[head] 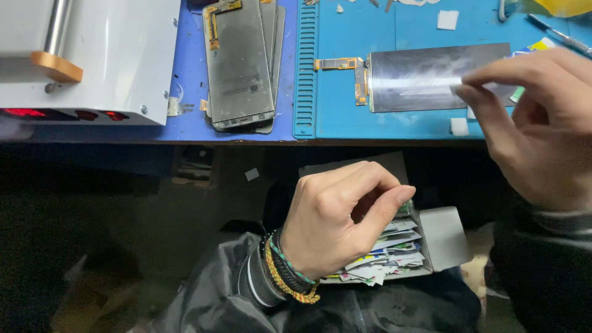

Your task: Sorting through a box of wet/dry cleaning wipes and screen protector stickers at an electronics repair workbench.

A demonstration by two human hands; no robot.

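Head view, left hand: I see the left hand [339, 222] below the counter edge, over a small open box [431, 246], its fingers [394, 200] curled in narrow, thumb against forefinger; whether they pinch anything I cannot tell.
Head view, wrist: woven bracelets [287, 277] sit on the left wrist, above a dark jacket sleeve.
Head view, box: the box holds a stack of small paper or film scraps [385, 256], white with bits of colour; the left hand is just above them.
Head view, right hand: the right hand [542, 129] hovers over the right end of a grey display panel [419, 77], fingers [478, 95] narrow, pinching a thin clear film or strip that I read only as a blur.
Head view, panel: it lies flat on a blue ribbed mat [345, 117] on the counter, its orange flex cable [339, 63] pointing left.
Head view, stack: further left I note a pile of grey panels [240, 61] on the blue counter [185, 92].
Head view, machine: a white machine [117, 55] with a metal roller [58, 24] stands at far left.
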